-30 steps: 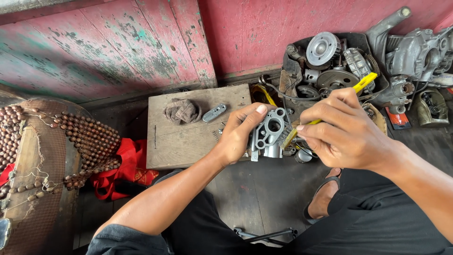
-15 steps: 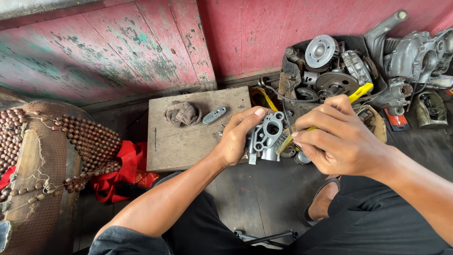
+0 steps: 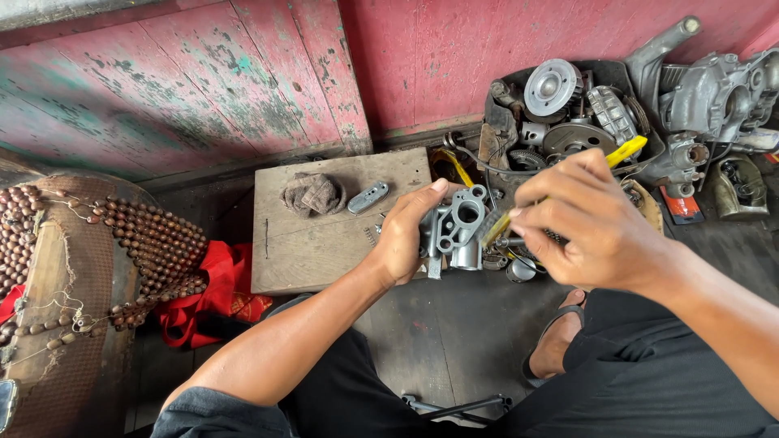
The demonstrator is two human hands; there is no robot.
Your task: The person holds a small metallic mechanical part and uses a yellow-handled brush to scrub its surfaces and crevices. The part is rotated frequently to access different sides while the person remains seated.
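My left hand (image 3: 408, 235) grips a grey cast-metal engine part (image 3: 457, 233) with round bores, holding it above the edge of a wooden board (image 3: 316, 243). My right hand (image 3: 588, 223) holds a yellow-handled brush (image 3: 623, 152); its bristle end rests against the right side of the metal part, and the handle sticks out past my knuckles.
On the board lie a crumpled brown rag (image 3: 312, 193) and a small grey metal piece (image 3: 367, 197). A black tub (image 3: 568, 113) of gears and engine parts stands by the red wall, with an engine casing (image 3: 718, 93) to its right. A beaded seat cover (image 3: 122, 243) and red cloth (image 3: 207, 296) lie left.
The brush in my right hand has shifted slightly against the metal part, a small scrubbing stroke. My left hand keeps the part in the same place.
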